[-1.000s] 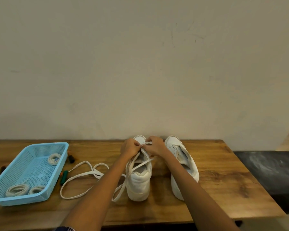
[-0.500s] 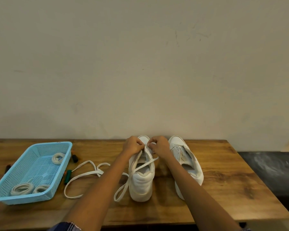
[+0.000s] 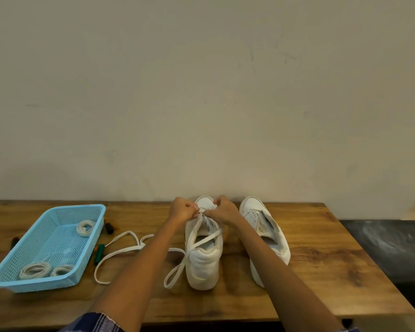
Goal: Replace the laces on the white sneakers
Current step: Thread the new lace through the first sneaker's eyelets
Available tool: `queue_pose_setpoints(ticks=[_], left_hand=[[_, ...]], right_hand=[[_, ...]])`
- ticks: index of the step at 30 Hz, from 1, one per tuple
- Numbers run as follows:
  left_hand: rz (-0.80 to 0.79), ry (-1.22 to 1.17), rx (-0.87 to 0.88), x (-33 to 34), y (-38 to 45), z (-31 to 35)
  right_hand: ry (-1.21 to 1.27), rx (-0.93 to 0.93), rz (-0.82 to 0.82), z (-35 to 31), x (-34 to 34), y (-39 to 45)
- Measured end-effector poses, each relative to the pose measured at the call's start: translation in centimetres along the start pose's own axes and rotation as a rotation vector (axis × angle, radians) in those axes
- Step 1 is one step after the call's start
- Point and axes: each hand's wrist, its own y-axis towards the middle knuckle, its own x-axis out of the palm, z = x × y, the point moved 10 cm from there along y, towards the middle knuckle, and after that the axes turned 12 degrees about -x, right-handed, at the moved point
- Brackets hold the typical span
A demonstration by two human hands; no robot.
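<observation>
Two white sneakers stand on the wooden table (image 3: pixel 321 255), heels toward me. Over the toe end of the left sneaker (image 3: pixel 203 262) my left hand (image 3: pixel 183 209) and my right hand (image 3: pixel 222 209) meet, each pinching the white lace (image 3: pixel 201 240) at the eyelets. The lace's ends cross the shoe's opening, and a loop hangs off its left side onto the table. The right sneaker (image 3: pixel 261 226) has no lace and is partly hidden by my right forearm. A loose white lace (image 3: pixel 120 250) lies curled on the table to the left.
A light blue plastic basket (image 3: pixel 22 281) at the left holds three coiled white laces. Small dark and green objects (image 3: pixel 98 252) lie along its right side. A bare wall stands right behind the table. A dark surface (image 3: pixel 388 248) adjoins the table's right end.
Both hands stay at the left sneaker's front eyelets, working the lace with small finger movements. The camera has shifted slightly, so everything sits a little further right in view.
</observation>
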Motion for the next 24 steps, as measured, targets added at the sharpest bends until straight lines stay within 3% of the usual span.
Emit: queue_pose_setpoints(ticks=[10, 19, 24], left_hand=[[0.362, -0.089, -0.044, -8.4, 0.9, 0.1], [0.148, 0.101, -0.133, -4.2, -1.9, -1.2], [0.147, 0.114, -0.078, -4.4, -3.5, 0.6]], right_hand=[[0.111, 0.058, -0.008, -0.2, 2.4, -1.0], [0.018, 0.086, 0.231, 0.3, 0.5, -2.3], [-0.083, 0.197, 0.341, 0.2, -0.4, -3.7]])
